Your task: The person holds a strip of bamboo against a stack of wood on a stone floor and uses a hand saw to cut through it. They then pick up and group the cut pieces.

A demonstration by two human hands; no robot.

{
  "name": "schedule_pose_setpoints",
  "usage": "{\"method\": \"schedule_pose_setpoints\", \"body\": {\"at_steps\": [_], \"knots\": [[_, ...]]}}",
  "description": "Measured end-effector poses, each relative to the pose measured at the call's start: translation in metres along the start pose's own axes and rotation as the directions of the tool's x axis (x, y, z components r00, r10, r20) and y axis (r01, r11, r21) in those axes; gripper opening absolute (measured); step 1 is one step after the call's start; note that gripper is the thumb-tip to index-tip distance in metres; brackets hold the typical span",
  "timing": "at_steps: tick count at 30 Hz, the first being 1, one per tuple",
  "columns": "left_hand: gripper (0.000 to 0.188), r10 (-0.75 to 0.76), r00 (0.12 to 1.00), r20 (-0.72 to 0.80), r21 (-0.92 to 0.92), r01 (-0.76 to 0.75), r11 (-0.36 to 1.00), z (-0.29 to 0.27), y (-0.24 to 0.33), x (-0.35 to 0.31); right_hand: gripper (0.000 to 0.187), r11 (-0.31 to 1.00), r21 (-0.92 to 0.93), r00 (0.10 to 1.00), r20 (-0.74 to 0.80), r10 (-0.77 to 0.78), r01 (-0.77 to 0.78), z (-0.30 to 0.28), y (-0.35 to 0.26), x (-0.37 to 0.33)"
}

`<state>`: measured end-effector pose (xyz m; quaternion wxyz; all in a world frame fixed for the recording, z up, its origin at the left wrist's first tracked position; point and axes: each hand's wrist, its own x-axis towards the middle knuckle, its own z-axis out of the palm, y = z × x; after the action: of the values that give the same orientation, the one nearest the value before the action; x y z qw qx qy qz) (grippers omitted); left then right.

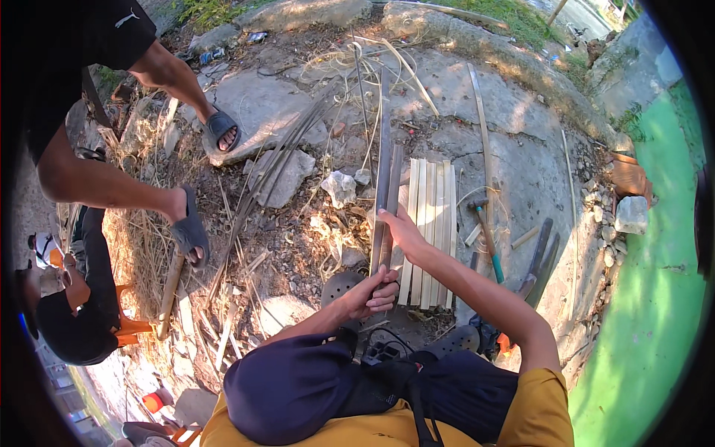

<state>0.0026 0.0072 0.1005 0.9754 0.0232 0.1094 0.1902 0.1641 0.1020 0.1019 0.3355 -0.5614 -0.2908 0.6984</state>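
Two dark, narrow strips, perhaps split bamboo, stand together in front of me, one long (384, 123) and one shorter (395, 171). My left hand (370, 293) is wrapped round their lower ends. Higher up, my right hand (404, 232) has its fingers closed on the same strips, from their right side. Just right of them lies a row of pale, flat slats (430, 223) side by side on the ground. A hammer (488, 242) with a teal handle rests further right, with its head pointing away from me.
A standing person's sandalled feet (190, 227) are at the left; another person (74, 320) sits behind. Thin dark strips (275, 164) lie across stones and dry straw. Dark, long pieces (542, 257) lie right of the hammer. A pale block (631, 214) borders a green surface (648, 298).
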Motion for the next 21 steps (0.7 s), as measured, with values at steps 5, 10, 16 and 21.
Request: {"method": "schedule_pose_setpoints", "body": {"at_steps": [5,10,16,21], "knots": [[0.056,0.027,0.991,-0.13,-0.029,-0.031,0.999,0.0,-0.008,0.0,0.054,0.976,-0.11,0.974,-0.104,-0.2,0.189,0.025,0.026,0.009],[0.06,0.053,0.974,-0.22,0.034,-0.047,0.998,-0.001,-0.006,-0.011,0.051,0.986,-0.06,0.965,-0.203,-0.165,0.156,0.047,0.026,0.004],[0.078,0.089,0.957,-0.276,0.048,-0.078,0.996,0.002,-0.005,-0.005,0.038,0.987,-0.043,0.948,-0.275,-0.162,0.156,0.052,0.026,0.009],[0.081,0.013,0.956,-0.293,-0.036,-0.024,0.999,-0.004,-0.002,0.001,0.036,0.972,-0.186,0.911,-0.359,-0.203,0.143,0.047,0.045,0.023]]}}
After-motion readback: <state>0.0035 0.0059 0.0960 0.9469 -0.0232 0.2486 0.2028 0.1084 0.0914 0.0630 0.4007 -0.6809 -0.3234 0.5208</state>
